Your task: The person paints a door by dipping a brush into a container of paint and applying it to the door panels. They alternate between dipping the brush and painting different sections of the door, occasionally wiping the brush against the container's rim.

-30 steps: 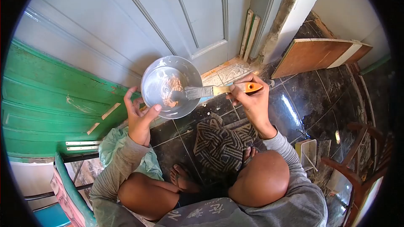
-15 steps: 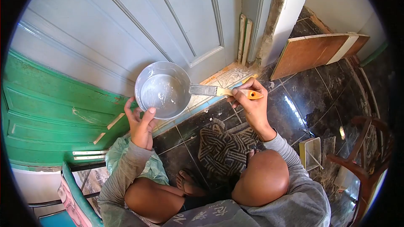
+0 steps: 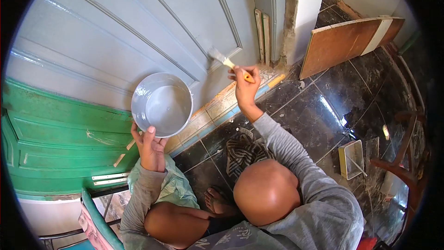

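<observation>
The bowl (image 3: pixel 162 104) of grey paint is gripped at its lower rim by the left hand (image 3: pixel 149 147), with the thumb hooked over the edge. To its right, the brush (image 3: pixel 225 62) is clasped in the closed right hand (image 3: pixel 245 88). Its long axis is slanted up-left, and the bristles are pressed to the door (image 3: pixel 138 23) above the hand. Half a second earlier they were held at the bowl's rim.

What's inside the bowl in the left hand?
The bowl, gripped at its rim by the left hand, holds pale grey paint coating floor and walls. The paintbrush in the right hand is outside it. The paint covers the floor, so depth cannot be told.
</observation>
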A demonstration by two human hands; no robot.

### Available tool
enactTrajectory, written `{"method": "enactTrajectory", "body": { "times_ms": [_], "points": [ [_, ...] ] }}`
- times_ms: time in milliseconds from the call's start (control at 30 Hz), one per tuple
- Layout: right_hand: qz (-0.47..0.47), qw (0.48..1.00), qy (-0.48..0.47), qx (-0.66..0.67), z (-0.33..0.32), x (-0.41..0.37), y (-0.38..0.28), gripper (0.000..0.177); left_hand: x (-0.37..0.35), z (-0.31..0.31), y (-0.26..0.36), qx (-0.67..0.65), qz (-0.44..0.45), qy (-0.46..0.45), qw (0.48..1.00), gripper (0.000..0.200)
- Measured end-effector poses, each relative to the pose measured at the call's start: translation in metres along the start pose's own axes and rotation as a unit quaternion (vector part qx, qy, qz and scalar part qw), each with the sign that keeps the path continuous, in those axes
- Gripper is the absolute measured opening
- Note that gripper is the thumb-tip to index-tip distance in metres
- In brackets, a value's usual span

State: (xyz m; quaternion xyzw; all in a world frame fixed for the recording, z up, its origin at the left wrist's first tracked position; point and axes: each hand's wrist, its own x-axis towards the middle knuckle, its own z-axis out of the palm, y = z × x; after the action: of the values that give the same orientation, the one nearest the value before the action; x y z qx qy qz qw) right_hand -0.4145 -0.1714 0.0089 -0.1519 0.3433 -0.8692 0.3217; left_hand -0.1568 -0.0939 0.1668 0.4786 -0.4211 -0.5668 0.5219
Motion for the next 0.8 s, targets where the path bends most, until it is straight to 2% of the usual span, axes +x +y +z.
{"method": "enactTrajectory", "body": {
  "times_ms": [133,233,333,433,500,600,700,800],
  "points": [
    [0.053,0.995,0.081,-0.03,-0.027,-0.016,0.034,0.015,0.001,-0.009,0.001,0.009,0.006,0.005,1.0,0.08],
    [0.021,0.999,0.032,0.001,0.006,-0.006,-0.005,0.017,0.002,-0.014,-0.003,0.01,0.0,0.003,1.0,0.08],
    [-0.056,0.997,-0.019,0.047,0.05,-0.001,-0.056,0.019,0.004,-0.014,-0.002,0.011,-0.004,0.005,1.0,0.08],
    [-0.052,0.998,-0.019,-0.007,0.02,-0.008,-0.01,0.02,0.004,-0.011,-0.001,0.017,0.005,-0.008,1.0,0.078],
    [0.001,0.999,0.019,-0.044,-0.007,-0.016,0.021,0.018,0.004,-0.013,-0.002,0.034,0.013,-0.018,0.999,0.073],
    [0.02,0.997,0.046,-0.053,-0.017,-0.019,0.031,0.016,0.003,-0.014,-0.002,0.037,0.015,-0.008,0.999,0.071],
    [-0.007,1.0,-0.002,0.0,0.029,-0.007,-0.019,0.016,0.005,-0.016,-0.002,0.044,0.008,-0.011,0.999,0.071],
    [-0.059,0.998,-0.03,0.02,0.043,-0.008,-0.033,0.017,0.006,-0.015,-0.002,0.045,0.004,0.009,0.999,0.072]
  ]
}}
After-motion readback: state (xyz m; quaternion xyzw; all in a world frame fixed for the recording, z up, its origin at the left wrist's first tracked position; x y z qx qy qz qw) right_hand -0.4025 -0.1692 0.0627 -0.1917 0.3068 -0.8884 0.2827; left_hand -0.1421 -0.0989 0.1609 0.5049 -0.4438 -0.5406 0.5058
